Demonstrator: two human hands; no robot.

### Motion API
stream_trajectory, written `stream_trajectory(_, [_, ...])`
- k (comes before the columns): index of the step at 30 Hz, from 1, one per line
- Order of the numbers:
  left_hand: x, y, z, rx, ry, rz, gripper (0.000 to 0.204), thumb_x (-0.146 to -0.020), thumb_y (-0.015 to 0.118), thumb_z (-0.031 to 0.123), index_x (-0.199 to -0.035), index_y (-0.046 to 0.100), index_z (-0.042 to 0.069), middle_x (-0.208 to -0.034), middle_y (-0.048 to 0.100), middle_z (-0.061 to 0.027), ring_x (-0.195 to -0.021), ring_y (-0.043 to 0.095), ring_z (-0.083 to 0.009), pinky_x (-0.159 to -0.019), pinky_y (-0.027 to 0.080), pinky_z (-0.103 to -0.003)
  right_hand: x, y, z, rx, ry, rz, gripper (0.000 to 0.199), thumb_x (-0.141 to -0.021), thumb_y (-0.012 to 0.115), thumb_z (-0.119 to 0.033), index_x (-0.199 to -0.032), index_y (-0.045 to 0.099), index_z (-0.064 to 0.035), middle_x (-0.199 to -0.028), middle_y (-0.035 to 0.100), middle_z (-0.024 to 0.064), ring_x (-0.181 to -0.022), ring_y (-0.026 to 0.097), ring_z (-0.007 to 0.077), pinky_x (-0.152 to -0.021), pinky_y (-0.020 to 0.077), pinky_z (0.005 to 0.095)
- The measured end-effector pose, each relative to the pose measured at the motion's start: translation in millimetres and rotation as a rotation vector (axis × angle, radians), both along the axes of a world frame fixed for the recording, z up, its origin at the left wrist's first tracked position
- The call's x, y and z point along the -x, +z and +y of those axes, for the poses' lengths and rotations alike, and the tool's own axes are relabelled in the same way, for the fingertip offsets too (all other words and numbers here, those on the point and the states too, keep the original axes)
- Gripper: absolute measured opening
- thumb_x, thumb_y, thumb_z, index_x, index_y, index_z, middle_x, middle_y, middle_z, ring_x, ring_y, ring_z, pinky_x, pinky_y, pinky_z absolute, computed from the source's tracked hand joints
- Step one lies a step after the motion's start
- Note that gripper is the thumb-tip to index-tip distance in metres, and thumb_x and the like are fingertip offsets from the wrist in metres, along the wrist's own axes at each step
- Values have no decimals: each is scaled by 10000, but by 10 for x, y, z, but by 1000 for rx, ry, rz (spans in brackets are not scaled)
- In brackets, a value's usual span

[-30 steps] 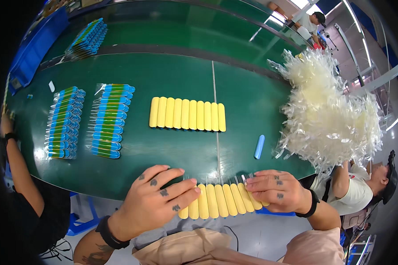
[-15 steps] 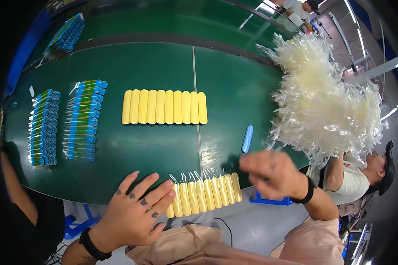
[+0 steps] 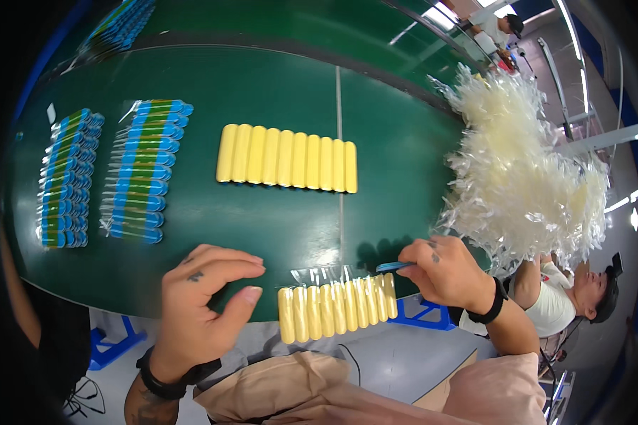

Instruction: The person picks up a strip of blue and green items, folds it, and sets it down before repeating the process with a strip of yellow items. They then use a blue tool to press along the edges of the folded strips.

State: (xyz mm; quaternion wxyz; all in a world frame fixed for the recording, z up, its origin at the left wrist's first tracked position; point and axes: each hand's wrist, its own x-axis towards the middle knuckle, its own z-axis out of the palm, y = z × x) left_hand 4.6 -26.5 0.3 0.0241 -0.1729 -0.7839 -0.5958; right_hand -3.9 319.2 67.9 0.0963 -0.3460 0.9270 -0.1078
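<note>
My right hand (image 3: 450, 276) pinches a thin blue round-ended strip (image 3: 395, 267), seen nearly edge-on, just above the far right end of a row of yellow strips in clear sleeves (image 3: 333, 309). Those strips lie side by side at the table's near edge, the loose sleeve ends pointing away from me. To their left, my left hand (image 3: 209, 301) hovers with thumb and fingers apart, holding nothing. Farther back lies another row of yellow round-ended strips (image 3: 285, 157), its near side showing dark blue beneath.
On the left of the green table (image 3: 276, 227) lie two stacks of sleeved blue-and-green strips, one nearer (image 3: 145, 170) and one farther left (image 3: 67, 180). A big heap of clear plastic sleeves (image 3: 524, 170) fills the right side. A co-worker (image 3: 581, 290) is beyond it; another person's arm shows at far left.
My right hand has picked up the blue strip from the table and brought it over the sleeved row. My left hand has lifted off that row and moved left. The view has shifted slightly.
</note>
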Motion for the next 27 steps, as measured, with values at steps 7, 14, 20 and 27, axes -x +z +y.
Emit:
stream_trajectory(7, [11, -55, 48, -105, 20, 49, 186, -783, 734, 11, -968, 729, 16, -994, 736, -129, -865, 687, -284, -786, 534, -347, 198, -177, -425, 20, 222, -50, 156, -854, 681, -123, -883, 535, -75, -661, 584, 61, -500, 578, 294, -424, 435, 396])
stream_trajectory(14, [-16, -93, 57, -102, 71, 63, 182, -779, 724, 2, -961, 721, 7, -999, 733, -134, -870, 688, -283, -787, 538, -342, 411, -208, -1268, 116, 370, -23, 78, -874, 599, -148, -904, 557, -89, -579, 575, 71, -471, 582, 292, -406, 437, 413])
stream_trajectory(20, [-20, -127, 55, -149, 117, 25, 185, -778, 711, 2, -962, 717, 4, -999, 731, -146, -872, 690, -285, -776, 541, -344, 403, -272, -809, 155, 346, -96, 167, -878, 640, -168, -819, 502, -94, -482, 471, 48, -433, 543, 278, -402, 416, 411])
stream_trajectory(27, [-8, -63, 41, -94, 60, 60, 201, -756, 717, 6, -957, 717, 11, -986, 729, -143, -845, 685, -284, -759, 540, -349, -27, -344, 291, 158, 43, -47, 393, -848, 777, -121, -708, 410, -112, -514, 407, 69, -424, 436, 304, -399, 320, 397])
